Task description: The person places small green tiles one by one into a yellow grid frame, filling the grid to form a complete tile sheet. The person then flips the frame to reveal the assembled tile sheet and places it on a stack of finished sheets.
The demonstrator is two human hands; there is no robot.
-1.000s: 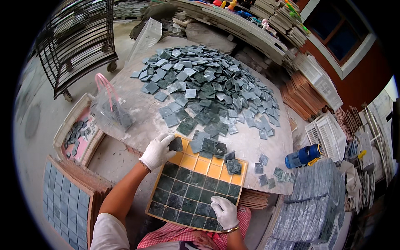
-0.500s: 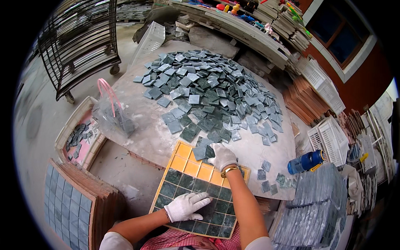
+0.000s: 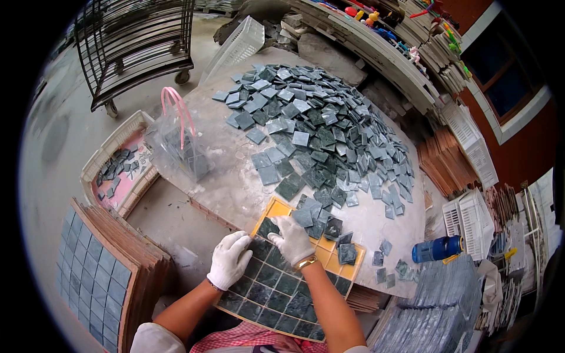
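Note:
A yellow gridded tray slants in front of me, its lower rows filled with dark green square stone tiles. My right hand, in a white glove, has thumb and finger at the edges of one dark green tile in the tray's upper left. Beside the tray's left edge is my gloved left hand, its fingers loosely bent and apart from the thumb, with nothing seen in it. Loose tiles lie on the tray's upper and right cells.
A big heap of stone tiles covers the table's middle. A clear bag with pink handles and a crate of tile scraps are at left. Tiled boards stand lower left; a blue bottle lies at right.
My right hand has moved left and down to the tray's upper left. My left hand has moved from the tiles to the tray's left edge. More loose tiles lie on the tray.

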